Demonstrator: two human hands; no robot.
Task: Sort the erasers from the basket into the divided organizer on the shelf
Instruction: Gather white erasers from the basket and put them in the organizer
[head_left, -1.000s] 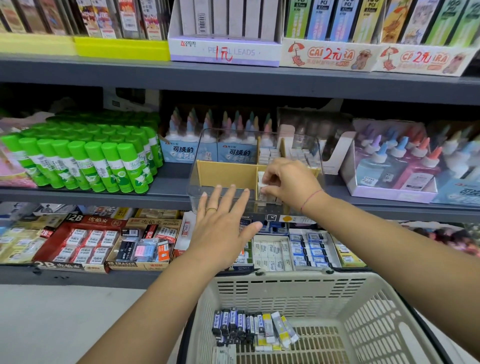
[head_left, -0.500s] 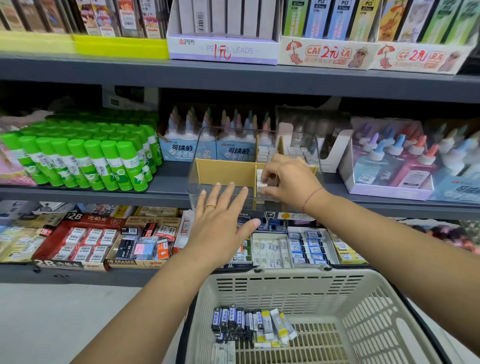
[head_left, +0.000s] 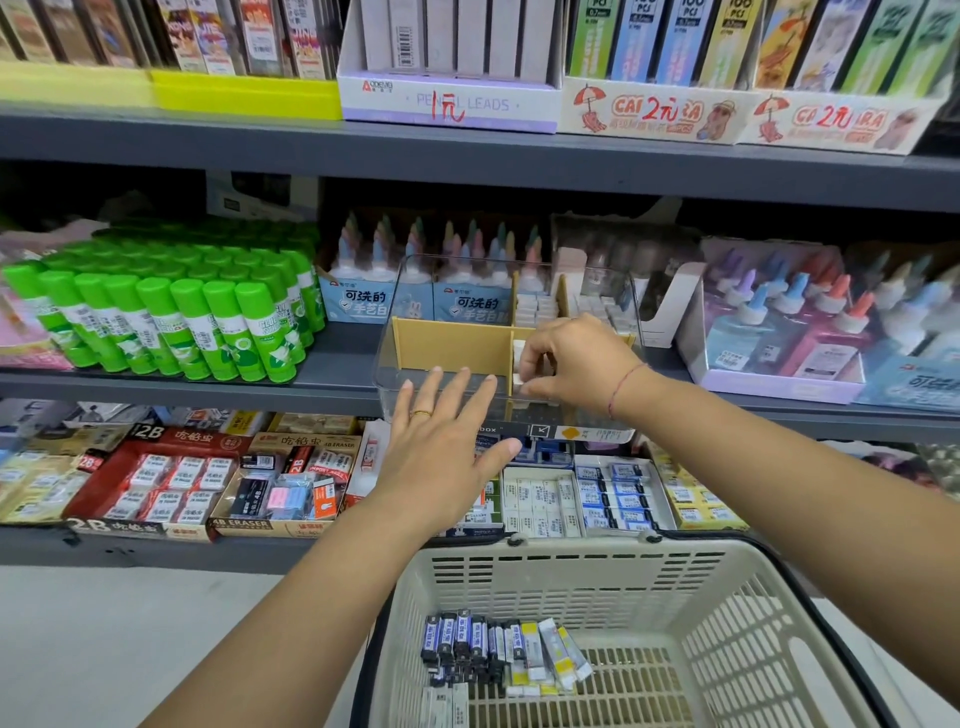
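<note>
One eraser (head_left: 518, 354) upright in organizer (head_left: 448, 344), right hand (head_left: 583, 359) pinching

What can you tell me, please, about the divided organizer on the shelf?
The divided organizer is a clear plastic box with tan, cardboard-like dividers, standing upright at the front edge of the grey shelf. Its rear compartments hold white erasers; the front left one looks empty. The right hand reaches into the front right compartment, pinching a white eraser. The left hand lays straight fingers against its front wall.
</note>
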